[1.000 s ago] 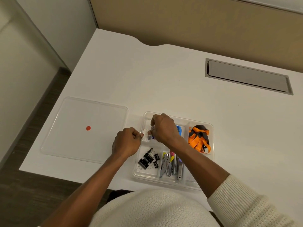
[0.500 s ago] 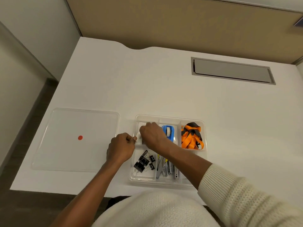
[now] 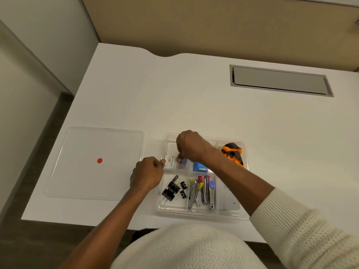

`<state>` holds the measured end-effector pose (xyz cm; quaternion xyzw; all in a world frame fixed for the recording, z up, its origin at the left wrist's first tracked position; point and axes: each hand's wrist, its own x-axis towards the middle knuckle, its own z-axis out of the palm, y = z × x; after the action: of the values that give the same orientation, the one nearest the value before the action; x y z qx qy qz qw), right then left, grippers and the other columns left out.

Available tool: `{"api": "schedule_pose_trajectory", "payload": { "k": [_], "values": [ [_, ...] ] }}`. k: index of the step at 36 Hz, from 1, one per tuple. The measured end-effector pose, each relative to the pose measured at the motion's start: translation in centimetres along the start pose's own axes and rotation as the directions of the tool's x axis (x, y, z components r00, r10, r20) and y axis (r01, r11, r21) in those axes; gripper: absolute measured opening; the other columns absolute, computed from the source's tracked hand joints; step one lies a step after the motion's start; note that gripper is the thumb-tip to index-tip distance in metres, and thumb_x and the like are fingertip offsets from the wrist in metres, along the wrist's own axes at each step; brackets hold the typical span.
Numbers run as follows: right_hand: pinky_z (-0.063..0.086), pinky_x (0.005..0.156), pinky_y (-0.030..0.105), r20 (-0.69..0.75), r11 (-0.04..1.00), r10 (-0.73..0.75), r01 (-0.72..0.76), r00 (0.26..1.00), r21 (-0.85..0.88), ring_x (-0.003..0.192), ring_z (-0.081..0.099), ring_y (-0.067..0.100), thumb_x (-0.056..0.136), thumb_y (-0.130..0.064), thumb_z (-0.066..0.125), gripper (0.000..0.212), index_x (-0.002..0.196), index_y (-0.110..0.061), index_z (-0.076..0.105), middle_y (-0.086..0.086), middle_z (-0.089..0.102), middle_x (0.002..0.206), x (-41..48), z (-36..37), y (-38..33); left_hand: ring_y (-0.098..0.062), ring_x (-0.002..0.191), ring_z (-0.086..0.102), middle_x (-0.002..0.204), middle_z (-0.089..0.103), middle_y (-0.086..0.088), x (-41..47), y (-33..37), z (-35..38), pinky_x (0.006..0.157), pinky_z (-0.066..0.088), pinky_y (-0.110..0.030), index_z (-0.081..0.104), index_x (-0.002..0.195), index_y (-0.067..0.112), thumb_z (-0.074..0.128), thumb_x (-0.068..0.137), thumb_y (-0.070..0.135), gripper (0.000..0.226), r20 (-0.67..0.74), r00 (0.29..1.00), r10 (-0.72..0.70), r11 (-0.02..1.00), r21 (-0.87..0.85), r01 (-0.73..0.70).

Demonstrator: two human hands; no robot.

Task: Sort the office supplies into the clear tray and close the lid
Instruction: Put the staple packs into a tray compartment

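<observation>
Clear plastic compartment tray (image 3: 202, 215) sat at six o'clock; right hand (image 3: 191, 146) pinched something small and unidentifiable inside it, left hand (image 3: 147, 174) curled closed at its rim.

Both bare forearms reach forward; left hand (image 3: 147, 174) curled in a loose fist, right hand (image 3: 191, 146) bent downward, fingertips pinched.

Surface (image 3: 194, 105): white, fills the middle of the frame.
Lid (image 3: 81, 152): clear, flat, lower left.
Clear tray (image 3: 202, 214): lower centre, just beside the lid.
Grey hatch (image 3: 279, 80): inset, upper right.
</observation>
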<state>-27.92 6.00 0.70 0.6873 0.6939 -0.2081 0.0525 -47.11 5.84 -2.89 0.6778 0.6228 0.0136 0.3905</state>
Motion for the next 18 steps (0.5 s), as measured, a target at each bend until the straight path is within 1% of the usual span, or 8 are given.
{"api": "schedule_pose_trajectory", "payload": {
  "k": [2,4,6,8,10,12,14,18],
  "values": [
    [0.052,0.072,0.033,-0.013,0.998,0.005,-0.004,1.0,0.055,0.088,0.069,0.027,0.08,-0.023,0.086,0.027,0.098,-0.006,0.076,0.013,0.074,0.099,0.4,-0.6,0.5,-0.026,0.082,0.067,0.082,0.071,0.0,-0.1,0.1,0.0,0.075,0.053,-0.036,0.063,0.076,0.024,0.056,0.104,0.046,0.036,0.0,1.0,0.0,1.0,0.01,0.0],
    [0.047,0.068,0.029,0.003,0.995,-0.012,0.012,1.0,0.102,0.086,0.069,0.023,0.08,-0.023,0.086,0.024,0.096,-0.009,0.078,0.01,0.075,0.098,0.5,-0.7,0.5,-0.026,0.082,0.067,0.082,0.071,0.0,-0.1,0.1,0.0,0.076,0.054,-0.037,0.063,0.077,0.024,0.055,0.104,0.045,0.036,-0.002,1.0,0.006,1.0,0.022,-0.006],
    [0.049,0.07,0.028,0.029,0.995,-0.057,0.055,0.998,0.084,0.087,0.069,0.022,0.082,-0.02,0.084,0.019,0.097,-0.01,0.078,0.008,0.072,0.101,0.2,-0.4,0.3,-0.025,0.08,0.068,0.08,0.07,0.001,-0.1,0.1,0.1,0.075,0.054,-0.037,0.062,0.075,0.023,0.055,0.104,0.045,0.037,-0.003,1.0,0.009,1.0,0.023,-0.009],
    [0.054,0.073,0.032,0.038,0.993,-0.115,0.114,0.993,0.017,0.09,0.069,0.024,0.083,-0.017,0.081,0.016,0.098,-0.012,0.077,0.009,0.069,0.104,0.0,0.1,0.0,-0.025,0.077,0.067,0.075,0.067,0.002,0.0,0.0,0.1,0.072,0.052,-0.036,0.059,0.072,0.024,0.055,0.104,0.046,0.039,-0.002,1.0,0.007,1.0,0.023,-0.007],
    [0.057,0.077,0.038,0.06,0.986,-0.154,0.157,0.986,-0.052,0.092,0.068,0.028,0.083,-0.017,0.08,0.02,0.103,-0.014,0.076,0.009,0.068,0.106,-0.1,0.6,-0.2,-0.026,0.075,0.066,0.072,0.065,0.002,0.0,-0.1,0.1,0.069,0.05,-0.034,0.059,0.071,0.024,0.055,0.104,0.047,0.041,0.001,1.0,0.001,1.0,0.024,-0.001],
    [0.055,0.076,0.037,0.076,0.98,-0.175,0.181,0.982,-0.085,0.094,0.067,0.029,0.083,-0.017,0.081,0.03,0.11,-0.013,0.071,0.009,0.067,0.109,-0.1,0.9,-0.2,-0.025,0.073,0.064,0.07,0.064,0.002,-0.1,-0.2,0.2,0.066,0.046,-0.033,0.058,0.069,0.024,0.053,0.104,0.05,0.043,0.001,1.0,-0.009,1.0,0.022,0.009],
    [0.051,0.074,0.035,0.063,0.98,-0.177,0.182,0.982,-0.085,0.095,0.067,0.029,0.083,-0.016,0.081,0.036,0.115,-0.011,0.066,0.01,0.067,0.11,-0.1,1.2,-0.1,-0.023,0.071,0.063,0.069,0.063,0.003,-0.2,-0.4,0.3,0.066,0.044,-0.032,0.057,0.068,0.024,0.052,0.103,0.053,0.046,0.001,1.0,-0.018,1.0,0.023,0.018],
    [0.049,0.071,0.034,-0.004,0.981,-0.185,0.185,0.983,-0.052,0.089,0.067,0.03,0.084,-0.01,0.078,0.037,0.116,-0.007,0.06,0.013,0.068,0.105,-0.3,1.7,0.0,-0.018,0.064,0.058,0.065,0.06,0.004,-0.2,-0.5,0.4,0.061,0.039,-0.03,0.053,0.064,0.024,0.051,0.102,0.057,0.05,-0.002,1.0,-0.026,0.999,0.021,0.026]
  ]
}}
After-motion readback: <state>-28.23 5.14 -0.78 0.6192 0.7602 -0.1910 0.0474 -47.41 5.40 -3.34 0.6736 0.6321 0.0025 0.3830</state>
